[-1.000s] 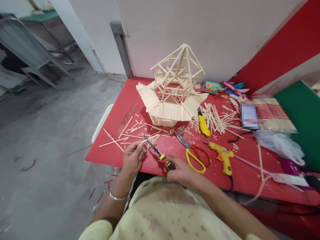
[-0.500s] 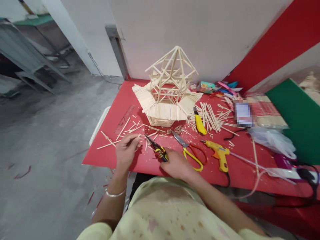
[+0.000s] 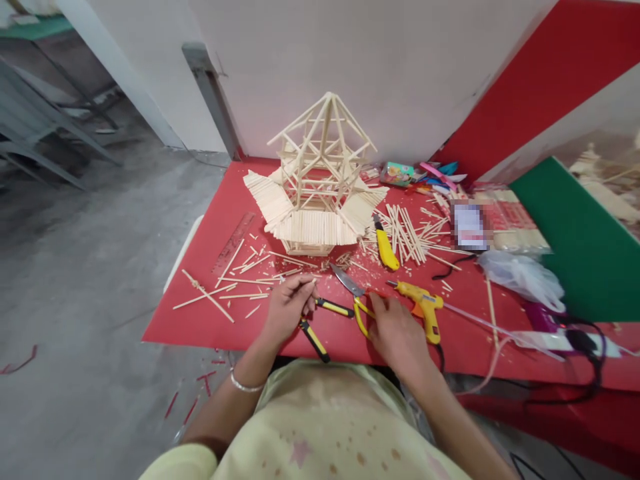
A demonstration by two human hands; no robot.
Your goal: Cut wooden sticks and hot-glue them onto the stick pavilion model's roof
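My left hand is closed in a pinch on a short wooden stick just above the red table. Yellow-and-black pliers lie beside it with their handles spread, held by no one. My right hand lies flat with its fingers stretched over the handles of the yellow-and-red scissors, right next to the yellow glue gun. A house model of wooden sticks stands further back on the table.
A yellow utility knife and a pile of loose sticks lie right of the model. A ruler and scattered sticks lie to the left. A plastic bag, cables and a green board fill the right side.
My right hand has let go of the pliers, which now lie on the table, and has moved right onto the scissors. My left hand still pinches a stick.
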